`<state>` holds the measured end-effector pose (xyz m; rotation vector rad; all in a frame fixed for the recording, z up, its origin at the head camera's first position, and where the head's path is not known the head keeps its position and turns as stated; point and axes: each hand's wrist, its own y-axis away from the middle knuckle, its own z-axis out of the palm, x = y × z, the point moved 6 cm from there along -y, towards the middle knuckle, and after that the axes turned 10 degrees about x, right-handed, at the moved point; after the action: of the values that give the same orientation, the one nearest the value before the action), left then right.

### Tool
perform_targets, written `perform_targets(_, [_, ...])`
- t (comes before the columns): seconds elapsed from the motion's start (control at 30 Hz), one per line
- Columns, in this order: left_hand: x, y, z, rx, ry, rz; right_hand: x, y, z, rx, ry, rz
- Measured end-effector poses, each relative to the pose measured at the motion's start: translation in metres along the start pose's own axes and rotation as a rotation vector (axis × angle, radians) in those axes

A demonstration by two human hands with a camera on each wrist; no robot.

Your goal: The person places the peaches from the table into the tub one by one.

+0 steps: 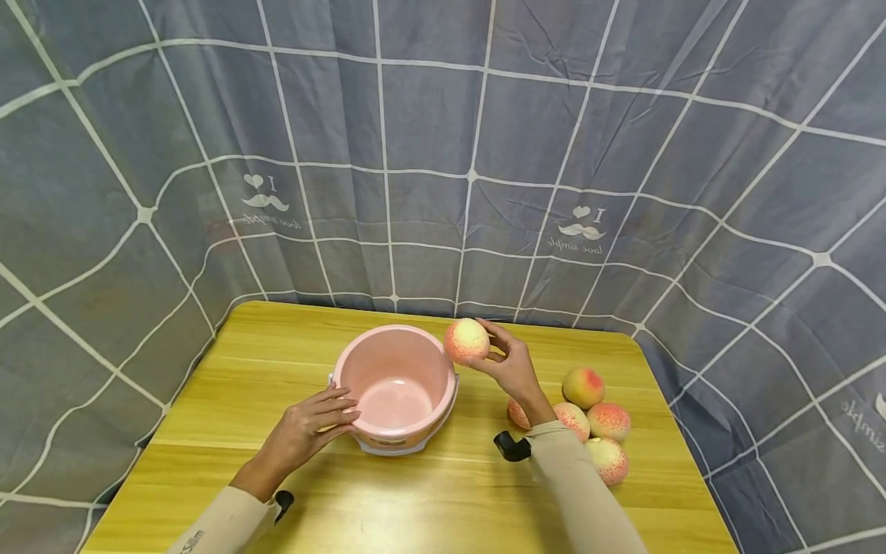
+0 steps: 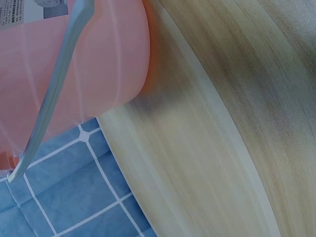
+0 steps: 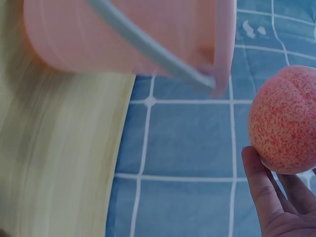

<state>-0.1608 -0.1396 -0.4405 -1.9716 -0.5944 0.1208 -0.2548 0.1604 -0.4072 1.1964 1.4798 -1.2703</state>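
Observation:
A pink bucket (image 1: pixel 398 350) with a grey handle (image 2: pixel 54 94) stands in the middle of the wooden table (image 1: pixel 277 477); it looks empty. My left hand (image 1: pixel 311 419) rests with straight fingers against the bucket's near left rim. My right hand (image 1: pixel 501 362) holds a peach (image 1: pixel 467 339) just above the bucket's right rim. In the right wrist view the peach (image 3: pixel 285 126) sits on my fingertips (image 3: pixel 259 185) beside the bucket (image 3: pixel 123 34). The left hand itself is out of the left wrist view, where only the bucket wall (image 2: pixel 98 64) shows.
Several more peaches (image 1: pixel 595 419) lie in a cluster on the table's right side, behind my right forearm. A grey-blue checked cloth (image 1: pixel 443 154) hangs around the back and sides of the table.

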Motion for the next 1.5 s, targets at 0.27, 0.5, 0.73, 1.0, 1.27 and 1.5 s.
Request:
perform_targets(0.27, [0.0,0.0,0.0,-0.005,0.01,-0.004,0.012,-0.004,0.019,-0.047,-0.031,-0.048])
perform_targets(0.5, [0.001,-0.001,0.0,-0.004,0.002,0.005,0.009,-0.004,0.038,-0.085,-0.041,-0.076])
perform_targets(0.73, [0.001,-0.003,-0.001,-0.005,-0.001,0.014,0.013,-0.002,0.053,-0.105,-0.058,-0.041])
perform_targets(1.0, [0.0,-0.002,0.0,-0.015,0.007,0.009,0.017,0.0,0.064,-0.124,-0.1,-0.012])
perform_targets(1.27, [0.0,0.0,0.0,-0.018,0.003,0.014,0.001,0.007,0.072,-0.145,-0.074,0.007])
perform_targets(1.5, [0.0,0.0,0.0,-0.016,0.002,0.01,0.01,0.003,0.078,-0.154,-0.101,-0.02])
